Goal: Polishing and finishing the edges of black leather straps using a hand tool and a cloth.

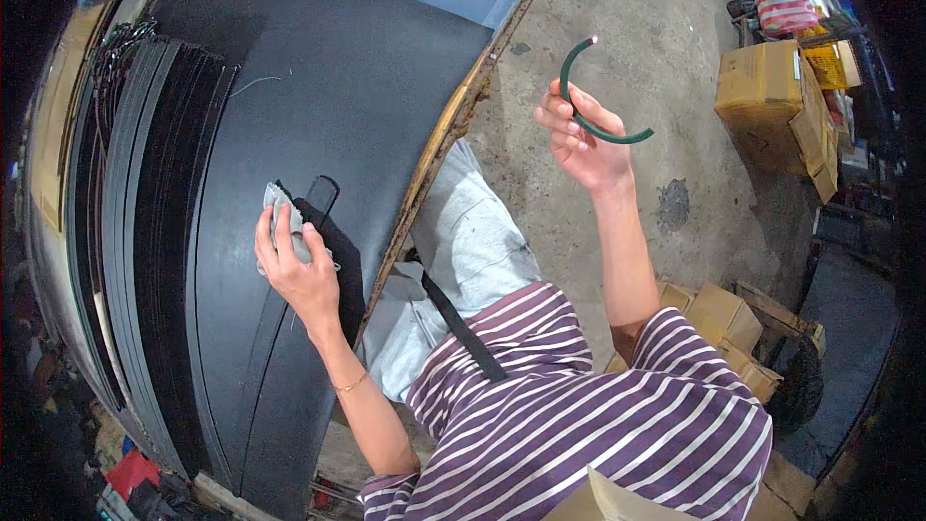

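My left hand (301, 275) rests over the black-topped table with its fingers closed on a crumpled grey cloth (277, 198). The cloth lies on a black strap (324, 195) with a rounded end, and the strap runs along the tabletop under my hand. Raised over the floor to the right, my right hand (596, 147) pinches a thin, curved dark green rod (566, 75) between thumb and fingers. One tip of the rod is bright and pinkish; the other end curls out past my thumb.
Many long black strips (154, 154) stand stacked along the table's left side. The table's worn edge (439, 140) runs beside my legs. Cardboard boxes (762, 87) sit on the concrete floor (666, 48) at far right, with more cartons (719, 318) nearer. A black band (463, 328) crosses my lap.
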`<act>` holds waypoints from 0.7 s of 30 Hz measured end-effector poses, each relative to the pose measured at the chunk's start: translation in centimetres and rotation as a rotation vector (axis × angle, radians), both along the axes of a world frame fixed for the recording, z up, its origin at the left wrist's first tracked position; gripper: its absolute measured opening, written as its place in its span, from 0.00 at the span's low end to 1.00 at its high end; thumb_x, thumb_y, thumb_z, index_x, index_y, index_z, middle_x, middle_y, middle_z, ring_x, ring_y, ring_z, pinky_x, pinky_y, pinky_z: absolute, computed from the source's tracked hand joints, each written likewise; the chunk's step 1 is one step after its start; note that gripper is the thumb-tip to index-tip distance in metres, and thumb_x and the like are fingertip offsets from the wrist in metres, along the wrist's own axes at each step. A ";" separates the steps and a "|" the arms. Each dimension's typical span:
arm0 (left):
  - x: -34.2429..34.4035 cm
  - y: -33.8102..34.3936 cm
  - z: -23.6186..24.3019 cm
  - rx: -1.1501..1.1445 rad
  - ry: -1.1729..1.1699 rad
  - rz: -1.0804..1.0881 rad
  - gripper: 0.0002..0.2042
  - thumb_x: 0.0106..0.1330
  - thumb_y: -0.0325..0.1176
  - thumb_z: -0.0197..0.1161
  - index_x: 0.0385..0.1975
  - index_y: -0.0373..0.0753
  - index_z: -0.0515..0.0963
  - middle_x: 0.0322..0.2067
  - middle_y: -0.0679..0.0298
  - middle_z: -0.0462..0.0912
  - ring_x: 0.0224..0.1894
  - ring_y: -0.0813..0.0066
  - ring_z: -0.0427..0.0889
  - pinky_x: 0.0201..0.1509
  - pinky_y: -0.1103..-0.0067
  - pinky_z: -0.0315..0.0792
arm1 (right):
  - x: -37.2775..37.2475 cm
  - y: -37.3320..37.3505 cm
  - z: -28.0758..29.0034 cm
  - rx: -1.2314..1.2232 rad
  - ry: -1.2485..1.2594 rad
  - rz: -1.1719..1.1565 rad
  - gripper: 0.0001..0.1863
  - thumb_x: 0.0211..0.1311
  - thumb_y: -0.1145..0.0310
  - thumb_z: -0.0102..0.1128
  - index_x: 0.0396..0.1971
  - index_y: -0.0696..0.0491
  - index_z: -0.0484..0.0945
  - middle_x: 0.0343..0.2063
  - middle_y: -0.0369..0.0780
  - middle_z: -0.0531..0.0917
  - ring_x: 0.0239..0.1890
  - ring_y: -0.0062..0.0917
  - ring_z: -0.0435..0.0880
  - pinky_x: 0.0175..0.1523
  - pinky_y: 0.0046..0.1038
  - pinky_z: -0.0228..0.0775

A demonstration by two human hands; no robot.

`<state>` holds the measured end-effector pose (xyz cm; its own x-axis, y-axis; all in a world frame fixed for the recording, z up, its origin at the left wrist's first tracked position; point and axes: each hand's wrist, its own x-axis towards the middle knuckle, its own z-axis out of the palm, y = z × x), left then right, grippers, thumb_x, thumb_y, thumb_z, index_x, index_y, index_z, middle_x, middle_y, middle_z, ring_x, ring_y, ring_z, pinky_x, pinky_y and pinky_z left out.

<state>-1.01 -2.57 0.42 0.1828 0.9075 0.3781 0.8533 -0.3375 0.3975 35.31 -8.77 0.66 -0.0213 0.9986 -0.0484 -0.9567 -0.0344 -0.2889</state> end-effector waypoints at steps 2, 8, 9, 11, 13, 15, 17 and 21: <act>-0.1 0.0 0.1 0.001 -0.001 0.002 0.17 0.64 0.29 0.58 0.52 0.37 0.76 0.56 0.52 0.72 0.58 0.53 0.71 0.61 0.63 0.64 | -0.2 0.2 0.1 0.005 -0.021 -0.001 0.13 0.69 0.72 0.50 0.46 0.64 0.74 0.29 0.37 0.76 0.29 0.15 0.70 0.24 0.12 0.68; -0.1 -0.1 0.2 -0.013 0.032 0.009 0.17 0.65 0.30 0.57 0.54 0.36 0.75 0.57 0.52 0.72 0.60 0.52 0.70 0.62 0.63 0.64 | -0.1 0.7 -0.9 -0.066 -0.159 -0.083 0.11 0.68 0.73 0.53 0.45 0.62 0.76 0.30 0.38 0.79 0.28 0.13 0.72 0.25 0.13 0.69; 0.0 -0.1 0.2 -0.021 0.050 -0.002 0.17 0.66 0.30 0.55 0.54 0.36 0.75 0.59 0.52 0.71 0.61 0.52 0.69 0.63 0.63 0.63 | 0.2 0.6 -1.1 -0.122 -0.269 -0.112 0.10 0.67 0.73 0.54 0.45 0.60 0.77 0.31 0.37 0.80 0.28 0.13 0.73 0.25 0.13 0.69; -0.1 0.2 0.3 -0.059 0.139 -0.042 0.19 0.68 0.30 0.52 0.58 0.35 0.71 0.63 0.50 0.67 0.66 0.50 0.64 0.68 0.62 0.58 | 0.4 0.6 -1.1 -0.173 -0.373 -0.138 0.10 0.67 0.73 0.56 0.45 0.59 0.77 0.31 0.37 0.82 0.28 0.13 0.75 0.26 0.13 0.69; 1.0 0.4 0.5 -0.083 0.181 -0.044 0.20 0.68 0.31 0.51 0.59 0.36 0.70 0.63 0.50 0.66 0.66 0.49 0.62 0.69 0.62 0.56 | 0.5 0.4 -0.9 -0.346 -0.532 -0.299 0.10 0.66 0.73 0.57 0.46 0.57 0.78 0.32 0.36 0.83 0.30 0.12 0.79 0.27 0.13 0.69; 3.1 1.2 0.8 -0.108 0.224 -0.088 0.22 0.68 0.33 0.51 0.62 0.36 0.66 0.64 0.47 0.64 0.68 0.49 0.59 0.71 0.62 0.52 | 1.3 -0.2 -1.7 -0.353 -0.549 -0.347 0.10 0.66 0.73 0.57 0.46 0.56 0.78 0.32 0.36 0.83 0.32 0.13 0.80 0.28 0.13 0.69; 5.9 3.0 0.0 -0.077 0.229 -0.140 0.24 0.69 0.40 0.51 0.62 0.34 0.67 0.64 0.44 0.63 0.69 0.49 0.58 0.71 0.61 0.52 | 1.7 -0.6 -2.4 -0.403 -0.568 -0.430 0.11 0.66 0.73 0.57 0.48 0.56 0.77 0.35 0.36 0.83 0.34 0.14 0.81 0.30 0.15 0.69; 14.2 6.8 0.0 0.091 0.096 -0.309 0.22 0.67 0.39 0.51 0.57 0.33 0.71 0.60 0.43 0.68 0.64 0.46 0.65 0.67 0.59 0.57 | 2.4 -1.1 -3.1 -0.372 -0.495 -0.484 0.11 0.67 0.72 0.56 0.48 0.54 0.74 0.36 0.36 0.82 0.36 0.15 0.80 0.33 0.16 0.71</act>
